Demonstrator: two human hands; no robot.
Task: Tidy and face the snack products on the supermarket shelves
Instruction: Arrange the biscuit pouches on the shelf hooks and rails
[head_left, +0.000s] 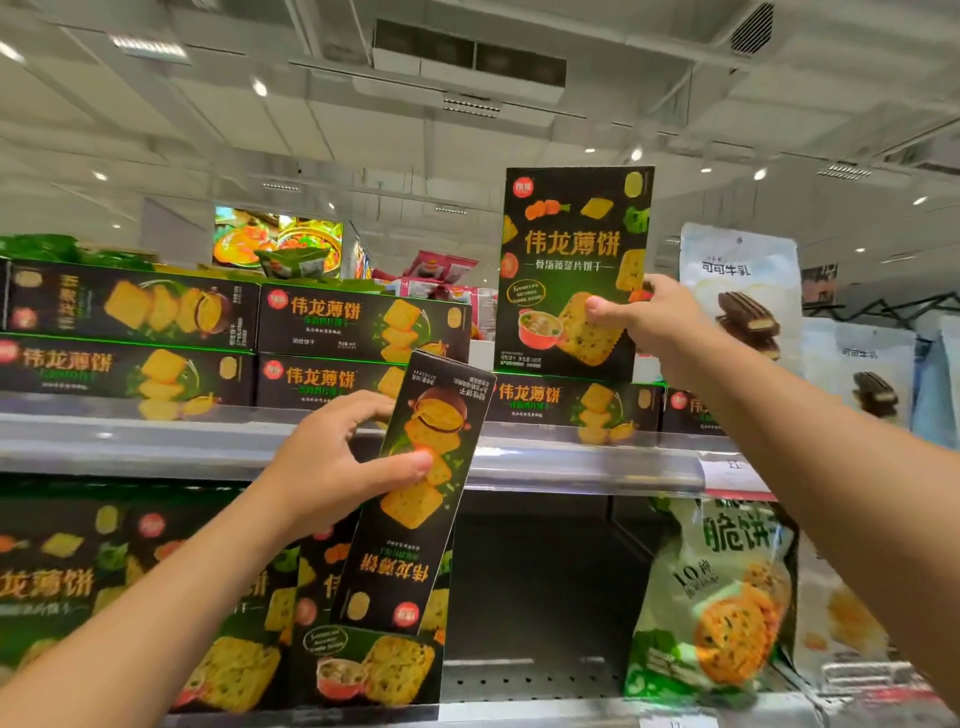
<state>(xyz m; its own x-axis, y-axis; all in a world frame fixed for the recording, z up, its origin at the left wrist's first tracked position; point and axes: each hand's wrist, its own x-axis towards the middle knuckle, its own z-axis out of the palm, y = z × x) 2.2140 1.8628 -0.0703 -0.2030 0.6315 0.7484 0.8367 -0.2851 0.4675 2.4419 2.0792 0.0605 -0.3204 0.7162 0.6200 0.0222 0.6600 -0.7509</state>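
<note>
My left hand (337, 462) grips a black cracker box (415, 519), held upside down and tilted in front of the shelf edge. My right hand (644, 317) holds a second black cracker box (569, 244) upright by its lower right corner; it stands face-out above a box lying flat on the top shelf (156, 441). More boxes of the same kind (358, 322) lie flat in two layers along the top shelf to the left. Further black boxes (104, 582) stand upright on the lower shelf at the left.
White cocoa-milk biscuit bags (743, 291) stand at the top right. A green and white cracker bag (722, 597) leans on the lower shelf at the right. Between it and the upright boxes the lower shelf shows a dark gap (535, 587).
</note>
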